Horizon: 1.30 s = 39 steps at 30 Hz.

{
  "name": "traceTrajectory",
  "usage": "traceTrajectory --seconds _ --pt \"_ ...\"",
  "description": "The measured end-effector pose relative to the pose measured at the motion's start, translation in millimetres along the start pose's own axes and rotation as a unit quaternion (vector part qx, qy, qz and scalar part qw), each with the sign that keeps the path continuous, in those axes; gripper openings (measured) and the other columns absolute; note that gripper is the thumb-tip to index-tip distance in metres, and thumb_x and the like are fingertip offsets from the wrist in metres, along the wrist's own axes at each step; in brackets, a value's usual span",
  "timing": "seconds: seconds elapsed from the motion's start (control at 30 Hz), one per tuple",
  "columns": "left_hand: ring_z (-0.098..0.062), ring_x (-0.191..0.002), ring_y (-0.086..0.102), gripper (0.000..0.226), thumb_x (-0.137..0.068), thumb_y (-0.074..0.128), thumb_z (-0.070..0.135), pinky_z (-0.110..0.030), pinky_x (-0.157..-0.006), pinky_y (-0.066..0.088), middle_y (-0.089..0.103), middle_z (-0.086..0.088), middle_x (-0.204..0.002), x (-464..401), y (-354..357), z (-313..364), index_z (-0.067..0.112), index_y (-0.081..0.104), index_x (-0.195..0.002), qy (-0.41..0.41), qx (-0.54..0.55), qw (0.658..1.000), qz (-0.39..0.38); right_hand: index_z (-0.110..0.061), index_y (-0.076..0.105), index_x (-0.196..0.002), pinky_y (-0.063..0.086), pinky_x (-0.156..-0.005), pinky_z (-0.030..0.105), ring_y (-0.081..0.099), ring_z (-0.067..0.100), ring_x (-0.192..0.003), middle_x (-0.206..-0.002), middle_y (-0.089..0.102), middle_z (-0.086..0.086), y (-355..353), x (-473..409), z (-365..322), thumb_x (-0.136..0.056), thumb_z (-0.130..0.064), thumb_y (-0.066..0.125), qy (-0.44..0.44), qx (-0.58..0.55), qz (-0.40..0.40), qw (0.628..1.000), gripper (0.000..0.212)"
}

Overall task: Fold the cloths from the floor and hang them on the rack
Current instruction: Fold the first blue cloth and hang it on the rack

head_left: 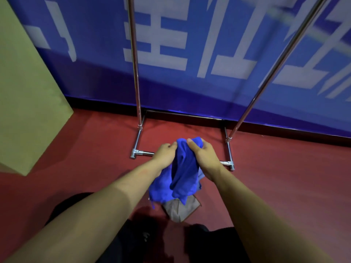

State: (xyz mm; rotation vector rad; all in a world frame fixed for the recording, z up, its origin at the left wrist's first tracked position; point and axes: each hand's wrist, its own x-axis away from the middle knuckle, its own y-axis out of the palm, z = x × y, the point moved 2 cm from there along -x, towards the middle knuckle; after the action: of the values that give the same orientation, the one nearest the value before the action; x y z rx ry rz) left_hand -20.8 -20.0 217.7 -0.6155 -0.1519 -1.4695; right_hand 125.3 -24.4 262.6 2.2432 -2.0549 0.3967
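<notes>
A bright blue cloth (182, 175) hangs crumpled in the air between my two hands, above the red floor. My left hand (165, 154) grips its upper left edge. My right hand (204, 156) pinches the top of it, thumb over the fabric. Below the blue cloth a brown-grey cloth (179, 209) lies on the floor near my feet. The chrome rack (136, 73) stands just beyond my hands, its two uprights rising out of frame and its base bar partly hidden behind my hands.
A blue banner with large white characters (171, 44) covers the wall behind the rack. A beige panel (24, 92) stands at the left. The red floor (284, 177) spreads to the right. My dark trousers and shoes (144, 238) show at the bottom.
</notes>
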Motion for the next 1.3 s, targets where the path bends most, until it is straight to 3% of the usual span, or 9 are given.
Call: traceTrajectory --seconds 0.17,0.27,0.43,0.53,0.67,0.8,1.03,1.17,1.3 --pt "-0.014 -0.083 0.069 0.065 -0.091 0.039 0.074 -0.028 -0.066 0.048 0.076 -0.004 -0.104 17.6 -10.9 26.7 0.021 0.072 -0.111 -0.042 0.102 0.987 -0.117 0.004 0.063 -0.102 0.057 -0.086 0.05 0.067 0.028 -0.086 -0.097 0.07 0.032 2.3 -0.1 -26.0 -0.093 -0.03 0.067 -0.013 -0.094 -0.017 0.995 0.035" --pt "-0.016 -0.088 0.07 0.071 -0.086 0.038 0.081 -0.032 -0.077 0.052 0.076 -0.001 -0.105 18.2 -19.3 34.6 0.024 0.072 -0.113 -0.014 0.146 0.98 -0.137 0.002 0.063 -0.101 0.059 -0.075 0.037 0.07 0.026 -0.084 -0.091 0.072 0.019 0.0 -3.1 -34.7 -0.102 -0.022 0.057 -0.002 -0.152 -0.034 0.988 0.024" --pt "-0.025 -0.089 0.073 0.072 -0.086 0.046 0.077 -0.031 -0.076 0.058 0.076 -0.011 -0.099 6.4 -30.8 29.8 0.014 0.074 -0.106 -0.048 0.245 0.963 -0.103 0.016 0.051 -0.13 0.058 -0.088 0.041 0.067 0.035 -0.103 -0.116 0.064 0.03 -3.8 2.3 -52.7 -0.103 -0.032 0.05 0.05 -0.306 -0.099 0.946 0.054" --pt "-0.032 -0.109 0.07 0.087 -0.071 0.059 0.084 -0.045 -0.1 0.053 0.074 -0.016 -0.112 3.2 -34.6 23.5 0.013 0.07 -0.12 -0.079 0.281 0.95 -0.111 0.009 0.054 -0.134 0.052 -0.103 0.043 0.066 0.031 -0.113 -0.122 0.067 0.025 -12.5 6.6 -65.9 -0.102 -0.043 0.046 0.067 -0.384 -0.142 0.91 0.062" --pt "-0.038 -0.117 0.064 0.106 -0.059 0.063 0.091 -0.052 -0.106 0.046 0.068 -0.02 -0.124 10.6 -31.0 16.0 0.007 0.07 -0.122 -0.15 0.321 0.911 -0.211 0.001 0.058 -0.133 0.05 -0.104 0.044 0.064 0.03 -0.117 -0.126 0.066 0.02 -19.0 6.8 -76.7 -0.1 -0.05 0.046 0.06 -0.448 -0.164 0.876 0.062" --pt "-0.03 -0.081 0.072 0.062 -0.081 0.065 0.065 -0.035 -0.074 0.06 0.073 -0.018 -0.095 21.8 -20.6 18.0 0.007 0.073 -0.1 -0.146 0.369 0.888 -0.231 0.002 0.069 -0.121 0.046 -0.11 0.046 0.064 0.032 -0.119 -0.128 0.066 0.022 -16.4 4.2 -72.6 -0.1 -0.058 0.044 0.076 -0.453 -0.138 0.878 0.068" --pt "-0.023 -0.075 0.07 0.019 -0.091 0.06 0.024 -0.034 -0.08 0.055 0.072 -0.009 -0.085 8.7 -44.8 24.9 0.016 0.077 -0.098 -0.036 0.44 0.876 -0.195 0.001 0.053 -0.139 0.048 -0.104 0.048 0.061 0.036 -0.125 -0.135 0.062 0.025 -35.0 -6.9 -49.2 -0.103 -0.056 0.035 0.112 -0.39 -0.065 0.912 0.071" --pt "-0.026 -0.081 0.075 0.026 -0.09 0.056 0.014 -0.036 -0.081 0.06 0.075 -0.017 -0.094 15.0 -61.6 34.1 0.003 0.076 -0.104 -0.027 0.403 0.88 -0.25 0.004 0.061 -0.127 0.039 -0.113 0.057 0.056 0.04 -0.13 -0.139 0.057 0.027 -42.8 -6.5 -41.4 -0.095 -0.02 0.053 0.118 -0.337 -0.09 0.93 0.04" --pt "-0.024 -0.098 0.071 0.027 -0.096 0.053 -0.002 -0.035 -0.09 0.056 0.073 -0.015 -0.111 12.3 -70.7 30.6 0.001 0.063 -0.121 0.038 0.281 0.937 -0.205 0.003 0.06 -0.124 0.056 -0.094 0.054 0.068 0.039 -0.107 -0.119 0.068 0.027 -50.9 -10.1 -33.2 -0.089 0.007 0.057 0.044 -0.259 -0.045 0.964 0.035"
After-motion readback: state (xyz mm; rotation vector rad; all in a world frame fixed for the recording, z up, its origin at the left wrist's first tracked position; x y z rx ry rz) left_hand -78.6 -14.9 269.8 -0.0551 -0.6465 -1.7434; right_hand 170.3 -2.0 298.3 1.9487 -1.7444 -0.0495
